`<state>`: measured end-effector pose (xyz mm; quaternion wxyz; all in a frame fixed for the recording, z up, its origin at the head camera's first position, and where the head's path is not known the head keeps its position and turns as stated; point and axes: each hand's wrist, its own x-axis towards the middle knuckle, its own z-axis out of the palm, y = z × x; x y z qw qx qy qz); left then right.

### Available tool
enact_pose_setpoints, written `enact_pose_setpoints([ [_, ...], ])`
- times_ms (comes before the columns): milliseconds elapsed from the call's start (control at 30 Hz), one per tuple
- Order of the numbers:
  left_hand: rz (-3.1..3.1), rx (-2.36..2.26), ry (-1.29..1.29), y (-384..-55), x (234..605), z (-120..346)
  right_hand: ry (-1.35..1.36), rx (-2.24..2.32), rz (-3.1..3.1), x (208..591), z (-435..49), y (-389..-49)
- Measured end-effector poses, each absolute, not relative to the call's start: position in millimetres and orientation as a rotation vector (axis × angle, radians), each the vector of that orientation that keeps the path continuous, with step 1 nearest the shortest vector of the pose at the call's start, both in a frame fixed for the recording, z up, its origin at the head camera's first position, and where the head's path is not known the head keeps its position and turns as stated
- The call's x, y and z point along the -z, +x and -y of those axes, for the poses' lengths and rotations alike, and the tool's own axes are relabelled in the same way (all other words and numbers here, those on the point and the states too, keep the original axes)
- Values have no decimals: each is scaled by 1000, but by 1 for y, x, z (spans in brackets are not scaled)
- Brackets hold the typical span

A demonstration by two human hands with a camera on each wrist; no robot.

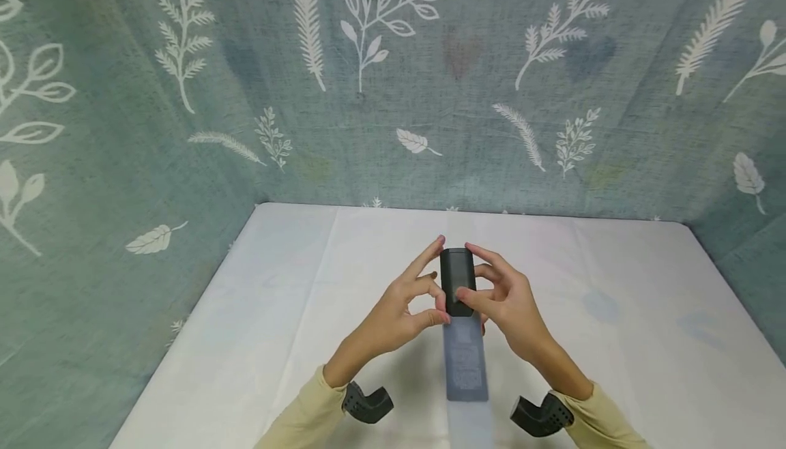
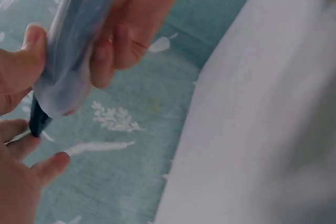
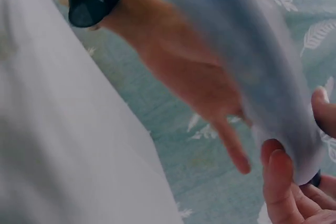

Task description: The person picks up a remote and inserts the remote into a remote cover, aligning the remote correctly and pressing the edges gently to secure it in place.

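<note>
A black, oblong, round-edged case [image 1: 458,278] is held upright between both hands, its lower end at the mouth of a translucent plastic sleeve [image 1: 467,367] with faint print. My left hand [image 1: 402,309] pinches the left side where case and sleeve meet, thumb low and index finger stretched up along the case. My right hand [image 1: 506,302] grips the case, thumb across its front and index finger at its top right corner. In the left wrist view the sleeve [image 2: 73,51] hangs large in front, with the case's dark tip [image 2: 39,119] sticking out. What the case contains is hidden.
A white-covered table [image 1: 344,258] lies beneath the hands. Green leaf-patterned cloth [image 1: 393,114] hangs behind it and at the sides. Black camera mounts sit on the left wrist [image 1: 367,404] and the right wrist [image 1: 542,416].
</note>
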<state>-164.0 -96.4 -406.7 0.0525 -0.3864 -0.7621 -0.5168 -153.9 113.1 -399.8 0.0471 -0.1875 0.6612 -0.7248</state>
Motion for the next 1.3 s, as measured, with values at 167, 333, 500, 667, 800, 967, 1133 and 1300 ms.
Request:
enact_pose_setpoints([
  [167,2284,1353,-1242,-159,400,94,-578,2205,-2060,401,-112,-154],
  [333,2211,1268,-1150,-157,400,94,-637,2179,-2038,403,-110,-151],
  [500,2195,1321,-1075,-158,400,94,-679,2136,-2036,403,-109,-150],
  [667,2286,1611,-1009,-151,387,96,-675,2142,-1938,403,-113,-150],
  [800,2248,2000,-922,-146,382,99,-702,2183,-1897,406,-114,-148],
  [967,2132,2216,-727,-152,398,101,-842,2248,-1886,414,-116,-145],
  [1133,2060,2315,-712,-156,403,101,-932,2287,-1942,420,-118,-143],
  [1300,2075,2357,-750,-155,399,99,-978,2283,-2067,419,-118,-141],
])
